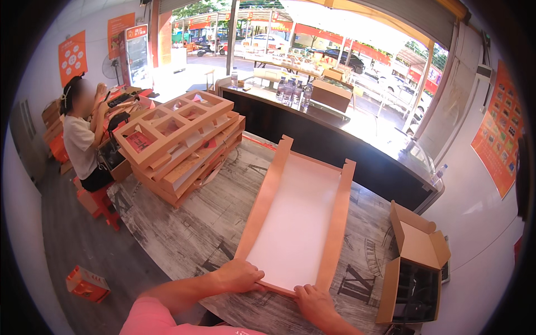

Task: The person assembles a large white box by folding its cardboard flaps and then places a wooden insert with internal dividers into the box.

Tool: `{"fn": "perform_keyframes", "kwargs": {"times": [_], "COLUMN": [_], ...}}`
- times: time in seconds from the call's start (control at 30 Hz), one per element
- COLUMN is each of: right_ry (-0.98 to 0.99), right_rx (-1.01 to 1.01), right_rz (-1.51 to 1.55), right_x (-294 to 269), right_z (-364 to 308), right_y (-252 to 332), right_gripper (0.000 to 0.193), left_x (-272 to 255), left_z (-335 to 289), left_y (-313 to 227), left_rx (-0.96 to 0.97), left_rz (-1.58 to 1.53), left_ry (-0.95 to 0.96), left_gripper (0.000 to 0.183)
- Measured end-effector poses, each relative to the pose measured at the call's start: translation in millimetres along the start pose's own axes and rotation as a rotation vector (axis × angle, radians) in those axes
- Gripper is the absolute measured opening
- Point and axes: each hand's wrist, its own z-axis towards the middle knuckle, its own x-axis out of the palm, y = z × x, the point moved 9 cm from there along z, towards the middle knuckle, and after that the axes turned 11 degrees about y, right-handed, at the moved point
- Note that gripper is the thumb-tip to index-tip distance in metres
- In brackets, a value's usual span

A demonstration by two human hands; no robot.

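A long, shallow cardboard tray with a white inside and brown folded side walls lies on the table before me. Its far end has notched tabs standing up at both corners. My left hand is closed on the near edge by the left corner, thumb over the rim. Further right along that same edge, my right hand pinches the rim, its fingers partly hidden beneath it. To the left rises a stack of brown window-front boxes, the top one divided into several compartments.
An open carton with dark contents sits at the table's right edge. Beyond the table, a counter holds several water bottles and a box. At left, a person sits on a red stool. An orange-red box is on the floor.
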Motion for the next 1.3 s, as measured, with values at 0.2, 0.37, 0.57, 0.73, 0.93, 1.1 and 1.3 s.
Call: {"fn": "perform_keyframes", "kwargs": {"times": [0.2,0.37,0.57,0.73,0.93,1.1,1.3], "right_ry": [0.047,-0.014,0.073,0.084,0.008,0.032,-0.210], "right_rx": [-0.028,-0.054,-0.097,-0.129,-0.153,-0.182,-0.355], "right_rz": [0.060,-0.061,-0.120,-0.066,0.048,0.027,0.768], "right_x": [0,-10,-10,-4,-12,-6,-91], "right_z": [3,-4,-16,-15,-17,-17,-19], "right_y": [-2,-3,2,0,-3,-5,-1], "right_gripper": [0.017,0.023,0.037,0.036,0.034,0.033,0.022], "left_x": [-3,-12,-3,-2,-4,1,-2], "left_z": [-1,-16,-28,-24,-23,-27,-30], "left_y": [-2,0,3,-1,-1,2,0], "left_rx": [-0.025,-0.031,0.081,0.067,0.079,0.089,0.096], "left_rz": [-0.030,0.138,0.182,0.167,0.135,0.111,0.093], "left_ry": [0.049,0.100,0.008,0.040,0.048,0.006,-0.124], "left_gripper": [0.043,0.038,0.044,0.037,0.033,0.031,0.030]}}
